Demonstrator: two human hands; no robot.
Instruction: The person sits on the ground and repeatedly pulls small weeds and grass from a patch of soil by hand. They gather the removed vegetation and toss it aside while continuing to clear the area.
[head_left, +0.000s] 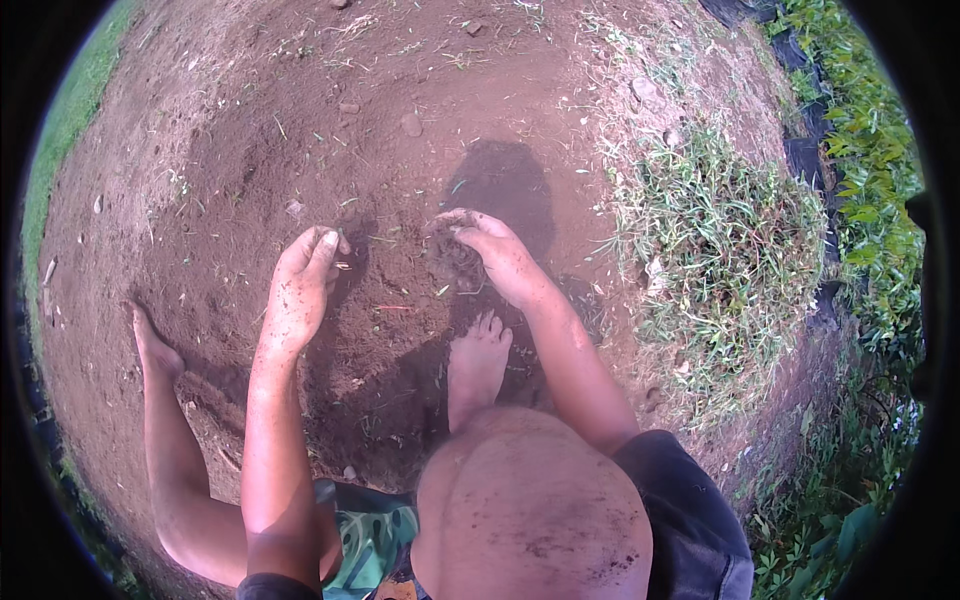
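Observation:
My left hand (304, 277), specked with soil, is over the bare brown soil (375, 330), with thumb and fingertips together; a small pale bit shows beside the fingers, and whether it is held I cannot tell. To its right, my right hand (484, 244) has its thumb and fingers closed around a clump of soil with thin roots (454, 259), just ahead of my bare foot (480, 360). A thin reddish stem (392, 307) lies on the soil between the two hands.
A heap of pulled grass and weeds (720, 262) lies on the right. Beyond it run black sheeting (806, 150) and leafy green plants (877, 202). Small stones (411, 124) dot the soil ahead. My other bare foot (154, 349) rests at the left; green grass (64, 135) borders the far left.

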